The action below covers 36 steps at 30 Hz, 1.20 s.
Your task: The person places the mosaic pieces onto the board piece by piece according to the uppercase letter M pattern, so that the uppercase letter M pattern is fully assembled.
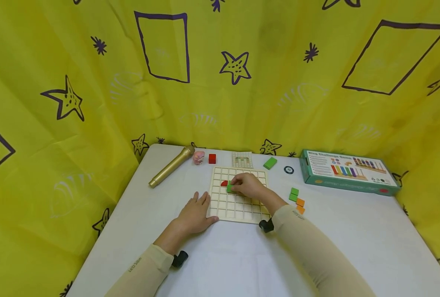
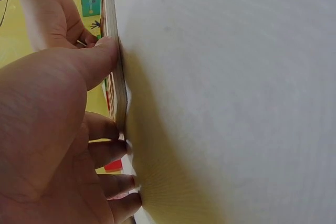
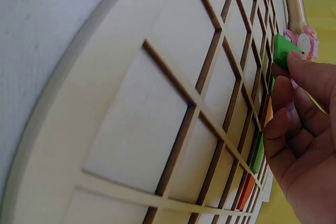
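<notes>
We find the right hand (image 1: pixel 247 185) pinching a green block (image 1: pixel 229 188) between thumb and fingers over the board (image 1: pixel 222 213), near the red piece (image 1: pixel 224 183), presumably for fine control. The left hand (image 1: pixel 194 215), fingers spread, grasping nothing, touches the board's edge, we judge to steady it.

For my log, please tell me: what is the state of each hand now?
Left hand: open, touching the edge of the grid board.
Right hand: closed, pinching a green block.
</notes>
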Available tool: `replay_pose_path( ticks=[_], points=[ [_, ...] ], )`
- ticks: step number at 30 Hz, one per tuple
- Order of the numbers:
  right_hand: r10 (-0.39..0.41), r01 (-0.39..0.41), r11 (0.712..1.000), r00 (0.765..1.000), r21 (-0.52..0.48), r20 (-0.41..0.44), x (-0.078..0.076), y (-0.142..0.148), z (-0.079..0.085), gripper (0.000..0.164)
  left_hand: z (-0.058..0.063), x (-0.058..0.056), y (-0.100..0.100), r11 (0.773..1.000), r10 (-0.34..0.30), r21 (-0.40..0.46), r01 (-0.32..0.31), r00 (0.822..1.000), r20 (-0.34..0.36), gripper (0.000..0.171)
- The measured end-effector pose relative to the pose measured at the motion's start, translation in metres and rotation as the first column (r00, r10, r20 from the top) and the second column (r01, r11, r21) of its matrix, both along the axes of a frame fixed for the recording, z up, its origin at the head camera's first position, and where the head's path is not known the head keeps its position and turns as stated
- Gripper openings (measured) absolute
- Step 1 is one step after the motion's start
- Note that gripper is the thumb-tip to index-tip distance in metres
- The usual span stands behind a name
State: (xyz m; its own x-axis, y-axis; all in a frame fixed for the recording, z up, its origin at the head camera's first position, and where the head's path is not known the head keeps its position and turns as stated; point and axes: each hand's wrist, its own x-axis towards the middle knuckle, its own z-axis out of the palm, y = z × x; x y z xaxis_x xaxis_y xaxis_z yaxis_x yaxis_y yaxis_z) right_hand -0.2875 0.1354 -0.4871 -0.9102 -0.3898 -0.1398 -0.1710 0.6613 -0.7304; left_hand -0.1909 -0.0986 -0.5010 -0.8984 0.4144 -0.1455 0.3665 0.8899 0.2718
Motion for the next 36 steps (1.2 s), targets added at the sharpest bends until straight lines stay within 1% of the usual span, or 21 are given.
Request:
replay_pose_path(
  ticks=[5,12,23,26,30,36],
  points=[
    [0.008,-0.008,1.0,1.0,0.011,-0.016,-0.001,-0.004,-0.001,0.011,0.0,0.0,0.0,1.0,-0.007,-0.005,0.007,1.0,-0.005,0.085],
    [0.007,-0.007,1.0,0.999,-0.003,-0.032,-0.002,-0.013,-0.004,0.008,-0.001,0.0,0.0,1.0,-0.01,-0.018,0.01,1.0,-0.012,0.085],
    [-0.015,0.017,0.998,0.999,0.058,-0.037,-0.003,-0.021,-0.004,0.007,-0.002,-0.001,0.001,1.0,-0.019,-0.01,0.019,1.0,-0.012,0.085],
    [-0.006,0.009,0.997,0.999,0.075,-0.04,-0.003,-0.022,-0.005,0.006,-0.001,-0.001,0.001,1.0,-0.019,-0.01,0.019,1.0,-0.011,0.085],
    [0.019,-0.012,0.995,0.997,0.102,-0.069,-0.002,-0.024,-0.005,0.006,0.0,0.0,0.001,1.0,-0.012,-0.008,0.012,1.0,-0.007,0.086],
    [0.029,-0.019,0.994,0.995,0.105,-0.093,-0.002,-0.026,-0.008,0.005,-0.001,0.0,0.001,1.0,-0.008,-0.006,0.008,1.0,-0.004,0.085]
  ],
)
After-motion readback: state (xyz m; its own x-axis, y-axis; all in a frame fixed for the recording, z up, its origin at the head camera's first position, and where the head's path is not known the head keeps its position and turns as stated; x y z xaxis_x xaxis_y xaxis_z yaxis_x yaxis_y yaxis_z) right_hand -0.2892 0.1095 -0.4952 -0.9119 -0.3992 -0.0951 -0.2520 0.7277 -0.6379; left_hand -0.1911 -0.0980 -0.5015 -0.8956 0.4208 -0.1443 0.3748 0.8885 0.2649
